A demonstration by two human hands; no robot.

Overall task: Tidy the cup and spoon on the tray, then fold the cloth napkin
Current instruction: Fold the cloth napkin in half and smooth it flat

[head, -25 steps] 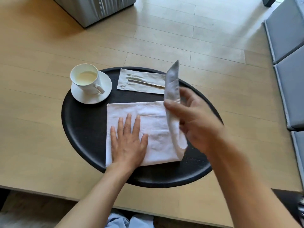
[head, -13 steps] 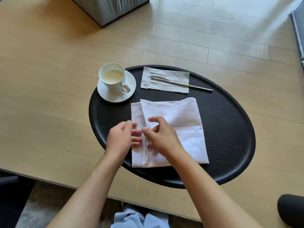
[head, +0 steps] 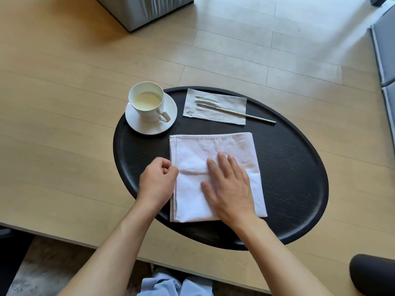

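Note:
A white cloth napkin [head: 213,152] lies folded into a rectangle in the middle of the black oval tray [head: 299,178]. My right hand [head: 229,186] rests flat on it, fingers spread, palm down. My left hand [head: 157,182] is curled at the napkin's left edge, fingertips pinching the cloth there. A white cup [head: 147,102] holding pale liquid stands on its white saucer [head: 149,128] at the tray's far left. A slim metal spoon [head: 241,113] lies on a small grey paper napkin [head: 232,103] at the tray's far side.
The tray sits on a light wooden table [head: 64,124] whose front edge runs close below my arms. A grey upholstered block [head: 145,9] stands at the far side. Grey seat cushions [head: 384,50] line the right edge. A dark rounded object [head: 372,274] shows at bottom right.
My right hand brought the raised right flap over to the left, folding the napkin in half. It now lies flat on top, while my left hand has shifted to the left edge.

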